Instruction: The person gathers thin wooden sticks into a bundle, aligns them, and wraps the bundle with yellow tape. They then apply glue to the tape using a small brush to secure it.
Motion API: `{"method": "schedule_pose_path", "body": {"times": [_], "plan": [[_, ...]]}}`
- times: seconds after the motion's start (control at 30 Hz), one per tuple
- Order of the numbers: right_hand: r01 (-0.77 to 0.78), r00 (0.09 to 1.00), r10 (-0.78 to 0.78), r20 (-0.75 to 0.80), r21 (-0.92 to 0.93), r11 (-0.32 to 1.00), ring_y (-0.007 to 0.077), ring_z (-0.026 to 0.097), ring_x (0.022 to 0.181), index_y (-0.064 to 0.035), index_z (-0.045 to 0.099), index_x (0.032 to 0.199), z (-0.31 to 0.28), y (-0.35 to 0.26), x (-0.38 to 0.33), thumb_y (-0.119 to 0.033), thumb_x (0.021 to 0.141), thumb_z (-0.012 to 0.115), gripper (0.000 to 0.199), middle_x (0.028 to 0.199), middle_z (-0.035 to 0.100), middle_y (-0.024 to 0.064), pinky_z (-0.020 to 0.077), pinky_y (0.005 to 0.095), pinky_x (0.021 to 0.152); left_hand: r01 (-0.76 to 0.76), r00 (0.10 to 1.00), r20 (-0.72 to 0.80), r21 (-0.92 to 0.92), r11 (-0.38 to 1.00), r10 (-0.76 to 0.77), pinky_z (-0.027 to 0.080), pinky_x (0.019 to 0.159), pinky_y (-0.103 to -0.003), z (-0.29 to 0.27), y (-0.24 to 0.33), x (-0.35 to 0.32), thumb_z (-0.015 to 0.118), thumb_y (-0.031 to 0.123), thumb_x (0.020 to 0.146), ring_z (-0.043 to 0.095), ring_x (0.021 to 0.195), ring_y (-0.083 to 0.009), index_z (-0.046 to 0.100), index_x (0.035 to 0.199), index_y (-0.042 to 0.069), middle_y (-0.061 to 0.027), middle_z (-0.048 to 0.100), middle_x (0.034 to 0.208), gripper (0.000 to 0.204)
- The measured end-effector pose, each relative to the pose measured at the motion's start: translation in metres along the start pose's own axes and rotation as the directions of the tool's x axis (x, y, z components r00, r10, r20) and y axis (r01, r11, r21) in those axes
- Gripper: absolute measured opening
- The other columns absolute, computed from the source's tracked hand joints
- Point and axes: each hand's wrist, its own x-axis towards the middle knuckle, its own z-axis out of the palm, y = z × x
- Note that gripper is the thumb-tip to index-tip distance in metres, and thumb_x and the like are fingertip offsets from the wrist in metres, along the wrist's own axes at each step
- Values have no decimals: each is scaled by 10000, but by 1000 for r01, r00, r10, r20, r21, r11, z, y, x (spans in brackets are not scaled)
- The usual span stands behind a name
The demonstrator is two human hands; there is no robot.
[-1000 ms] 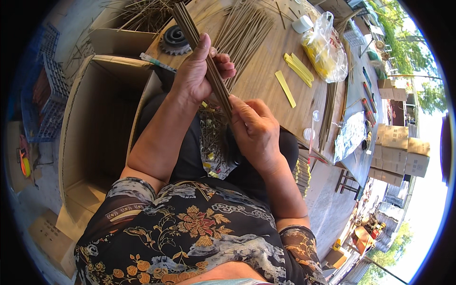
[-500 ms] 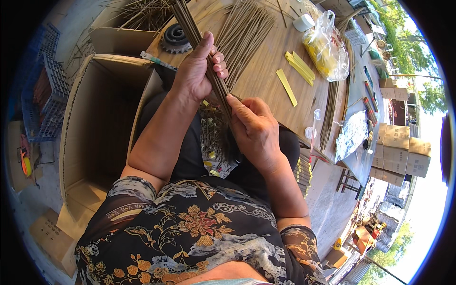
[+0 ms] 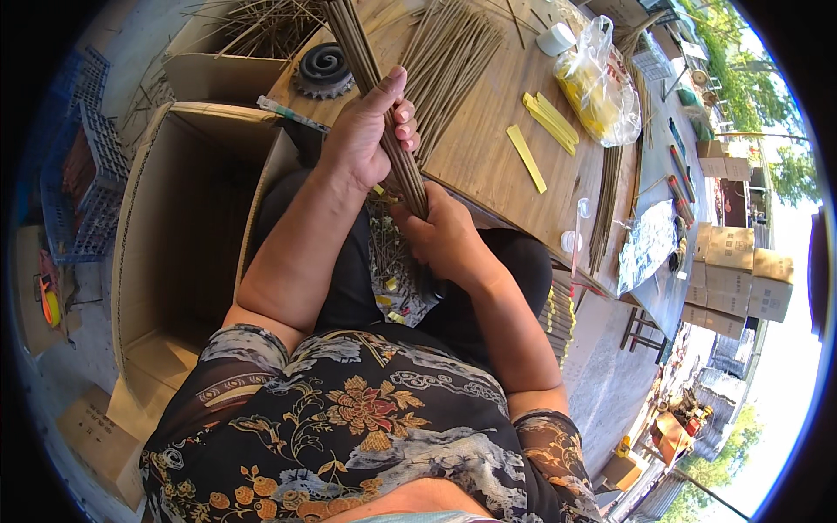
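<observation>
A bundle of thin brown sticks (image 3: 350,37) slants between my two hands, its upper end running out past the top of the picture. My left hand (image 3: 359,139) is wrapped round the bundle at mid-length, thumb pointing up along it. At the bundle's lower end my right hand (image 3: 449,240) is closed, with its fingertips partly hidden behind the sticks. On the wooden table (image 3: 475,166) just beyond lies a spread heap of similar sticks (image 3: 453,65). Yellow strips (image 3: 551,124) lie farther right, one of them apart from the others.
An open cardboard box (image 3: 139,253) stands at my left, near blue crates (image 3: 91,192). The table also bears a dark spiral coil (image 3: 324,68), a white cup (image 3: 556,39) and a clear plastic bag (image 3: 602,91) with yellow contents. Stacked cartons (image 3: 728,275) stand far right.
My right hand has slid from the bundle's side down to its lower end and turned, now closing there. My left hand keeps its hold, slightly lower.
</observation>
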Motion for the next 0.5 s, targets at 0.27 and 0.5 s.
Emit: {"method": "schedule_pose_path", "body": {"times": [0.27, 0.5], "plan": [[-207, 952, 71, 299, 454, 867, 70, 419, 427, -36, 433, 835, -12, -11, -10, -157, 851, 526, 153, 568, 445, -7, 357, 217, 388, 17, 995, 100, -85, 996, -8, 376, 448, -200, -2, 1, 2, 573, 320, 851, 428, 466, -65, 464, 756, 128, 28, 453, 584, 241], [-136, 981, 116, 157, 123, 983, 94, 472, 464, -5, 447, 861, -9, -13, -5, -179, 841, 542, 199, 601, 482, 12, 392, 242, 415, -23, 999, -47, -39, 999, 21, 348, 385, -194, -4, 0, 4, 589, 337, 837, 396, 409, -52, 444, 697, 135, 45, 431, 540, 285]]}}
